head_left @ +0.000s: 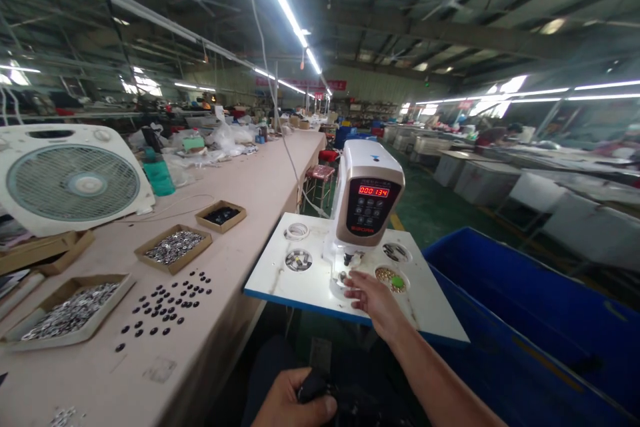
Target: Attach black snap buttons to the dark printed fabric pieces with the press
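Fingers (353, 280) beneath press machine (367, 197), perhaps touching.

The small press machine (367, 197) stands upright on a white plate (310, 280) with a blue edge, right of the long bench. It has a white body and a dark front panel with buttons and red digits that read 000134. Under its head there is a small metal die (350, 260), and the right hand (373, 300) touches there. The dark object (313, 387) sits in the left hand (290, 403), near and low, thumb on top of it.
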Demonstrator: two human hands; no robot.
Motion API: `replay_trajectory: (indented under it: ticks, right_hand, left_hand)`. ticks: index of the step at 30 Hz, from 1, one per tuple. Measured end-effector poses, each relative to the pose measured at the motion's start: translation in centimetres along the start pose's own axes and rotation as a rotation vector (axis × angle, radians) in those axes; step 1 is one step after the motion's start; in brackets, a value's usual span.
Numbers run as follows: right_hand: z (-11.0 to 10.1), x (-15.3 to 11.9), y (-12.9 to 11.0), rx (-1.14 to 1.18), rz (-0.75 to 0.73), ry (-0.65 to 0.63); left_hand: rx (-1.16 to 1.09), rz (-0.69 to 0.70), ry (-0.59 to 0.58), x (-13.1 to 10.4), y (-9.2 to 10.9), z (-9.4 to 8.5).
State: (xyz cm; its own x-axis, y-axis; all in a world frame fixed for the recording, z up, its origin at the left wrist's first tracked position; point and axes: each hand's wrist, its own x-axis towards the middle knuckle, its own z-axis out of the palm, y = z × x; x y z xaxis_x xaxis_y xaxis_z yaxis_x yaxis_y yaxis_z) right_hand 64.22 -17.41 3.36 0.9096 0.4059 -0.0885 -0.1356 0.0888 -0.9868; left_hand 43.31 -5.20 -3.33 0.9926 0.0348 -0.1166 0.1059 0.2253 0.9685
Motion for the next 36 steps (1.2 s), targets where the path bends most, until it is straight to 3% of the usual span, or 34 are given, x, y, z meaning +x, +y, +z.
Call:
replay_trajectory:
  ticks: [4,6,8,13,18,25,28,36]
  right_hand:
    - [-0.8,-6.6,0.1,-0.443,-0.113,-0.553]
    - [-1.1,-8.5,0.2,-0.491,-0.121,-0.703]
    - [-1.3,-8.8,0.5,-0.448,-0.122,-0.746]
    - [-2.4,-5.9,1.8,-0.538,-0.152,-0.591]
    - [-3.8,-3.3,1.6,-0.557,-0.126,-0.539]
    - [-5.1,0.2,0.6,-0.471,-0.056,-0.504]
    - [-5.3,1.8,0.4,-0.473,-0.030,-0.481]
    - [-5.0,6.3,-0.5,-0.722,-0.150,-0.390]
  left_hand:
    - [-0.106,0.104,-0.068,2.1,1.3,-0.6]
    - [-0.065,0.115,-0.090,2.9,2.0,-0.7]
    - [-0.004,0.107,-0.097,3.8,2.6,-0.8]
    - [0.191,0.019,-0.033,6.6,3.7,-1.3]
    - [0.222,0.010,-0.179,9.5,5.8,-1.2]
    - [0.187,-0.066,-0.202,13.6,7.4,-1.0]
    - [0.179,-0.060,-0.180,15.2,7.3,-1.1]
    - [0.268,-0.012,-0.051,19.1,7.5,-2.2]
